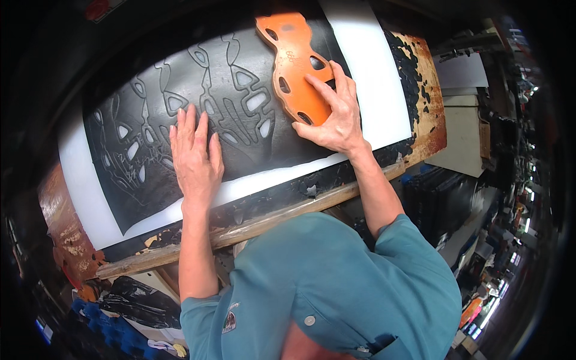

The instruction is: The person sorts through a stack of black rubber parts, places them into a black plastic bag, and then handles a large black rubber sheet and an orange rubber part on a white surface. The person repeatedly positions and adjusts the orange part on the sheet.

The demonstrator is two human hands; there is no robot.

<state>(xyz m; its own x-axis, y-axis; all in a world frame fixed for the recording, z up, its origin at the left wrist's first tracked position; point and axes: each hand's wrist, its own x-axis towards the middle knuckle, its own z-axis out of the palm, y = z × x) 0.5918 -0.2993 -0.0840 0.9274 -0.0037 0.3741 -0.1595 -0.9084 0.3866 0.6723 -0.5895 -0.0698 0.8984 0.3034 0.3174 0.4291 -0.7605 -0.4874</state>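
My right hand (339,114) grips an orange cutting die (297,66), a long wavy-edged plate with several holes through it. The thumb is at the die's near end, the index finger lies across its top, and the other fingers curl by its right edge. The die rests on the right part of a black sheet (240,162), which looks like leather or a similar material. Cut shapes and holes run across the sheet to the left of the die, with white showing through. My left hand (197,150) lies flat on the black sheet among these cuts, fingers stretched out, holding nothing.
Beneath the black sheet lies a white sheet (384,96) on a worn board (432,108) with black scraps along it. A wooden rail (264,228) edges the near side. Pale boxes (456,138) stand at the right; a black plastic bag (144,303) lies below left.
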